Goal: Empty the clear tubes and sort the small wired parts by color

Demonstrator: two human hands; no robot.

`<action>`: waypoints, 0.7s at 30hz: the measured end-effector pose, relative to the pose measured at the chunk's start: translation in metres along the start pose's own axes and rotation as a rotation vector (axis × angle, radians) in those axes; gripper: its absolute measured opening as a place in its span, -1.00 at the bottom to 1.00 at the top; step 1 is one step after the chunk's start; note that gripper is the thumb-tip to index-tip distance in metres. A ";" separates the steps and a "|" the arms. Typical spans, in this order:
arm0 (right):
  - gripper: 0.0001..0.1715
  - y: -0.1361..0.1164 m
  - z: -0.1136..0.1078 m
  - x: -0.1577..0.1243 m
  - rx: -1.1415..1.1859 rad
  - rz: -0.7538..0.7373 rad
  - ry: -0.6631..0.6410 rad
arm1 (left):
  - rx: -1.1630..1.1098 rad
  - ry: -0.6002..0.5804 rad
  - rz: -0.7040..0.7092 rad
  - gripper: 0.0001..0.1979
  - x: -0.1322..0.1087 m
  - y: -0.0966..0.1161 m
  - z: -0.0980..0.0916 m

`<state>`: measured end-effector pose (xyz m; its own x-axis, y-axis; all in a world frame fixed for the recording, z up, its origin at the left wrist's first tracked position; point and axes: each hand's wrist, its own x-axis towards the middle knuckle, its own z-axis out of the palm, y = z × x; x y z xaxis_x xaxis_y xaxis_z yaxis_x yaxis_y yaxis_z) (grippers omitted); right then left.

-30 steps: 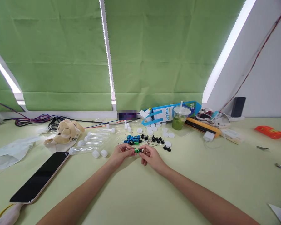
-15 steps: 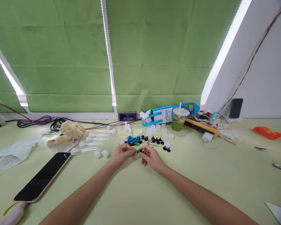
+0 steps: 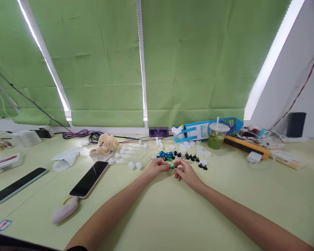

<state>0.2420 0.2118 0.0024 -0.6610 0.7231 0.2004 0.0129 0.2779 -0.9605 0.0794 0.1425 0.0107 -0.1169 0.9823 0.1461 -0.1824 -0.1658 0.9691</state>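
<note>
A small shiny green part [image 3: 172, 167] is held between my two hands above the table. My left hand [image 3: 156, 168] pinches its left end, and a thin metal rod seems to run along these fingers. At the other end, my right hand [image 3: 187, 173] is closed with its fingertips on a small dark piece that meets the green part. Just beyond the fingers lies a cluster of small blue metallic parts [image 3: 164, 154], with another green piece beside it. Several black knob-like parts [image 3: 192, 158] are scattered to the right.
Clear tubes [image 3: 131, 150] and white caps [image 3: 135, 165] lie left of the hands; more white round lids [image 3: 199, 152] lie behind. A lidded cup with green drink [image 3: 216, 139] stands at the back right, beside an orange-black bar [image 3: 244, 147]. A phone [image 3: 90, 179] and cloth bag [image 3: 104, 146] lie left.
The view has turned left, so everything appears farther right and a second phone and boxes show at the left. Both hands keep hold at the green part with little visible change in grip.
</note>
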 end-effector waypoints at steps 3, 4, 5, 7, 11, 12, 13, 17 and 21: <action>-0.78 -0.003 0.000 -0.002 -0.009 0.004 0.001 | 0.001 -0.015 -0.017 -0.68 0.000 0.002 0.001; -0.78 -0.004 0.000 -0.002 -0.011 0.008 0.003 | 0.000 -0.019 -0.025 -0.67 0.000 0.003 0.001; -0.78 -0.006 -0.001 -0.003 -0.013 0.012 0.006 | -0.002 -0.023 -0.032 -0.66 0.000 0.003 0.002; -0.75 -0.008 -0.003 -0.006 -0.012 0.021 0.013 | -0.006 -0.032 -0.049 -0.64 -0.001 0.002 0.003; -0.69 -0.012 -0.006 -0.019 0.014 0.048 0.029 | -0.019 -0.047 -0.087 -0.61 -0.009 0.001 0.007; -0.69 -0.012 -0.007 -0.024 0.036 0.072 0.033 | -0.022 -0.045 -0.093 -0.61 -0.012 0.001 0.008; -0.69 -0.012 -0.007 -0.028 0.059 0.095 0.038 | -0.024 -0.043 -0.096 -0.61 -0.015 0.001 0.009; -0.70 -0.013 -0.006 -0.041 0.120 0.142 0.035 | -0.021 -0.041 -0.104 -0.60 -0.027 0.003 0.013; -0.72 -0.016 -0.005 -0.045 0.080 0.143 -0.035 | -0.005 -0.041 -0.106 -0.63 -0.035 0.006 0.015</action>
<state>0.2751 0.1781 0.0102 -0.6827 0.7287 0.0548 0.0502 0.1216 -0.9913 0.0966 0.1082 0.0145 -0.0568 0.9971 0.0506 -0.1964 -0.0608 0.9786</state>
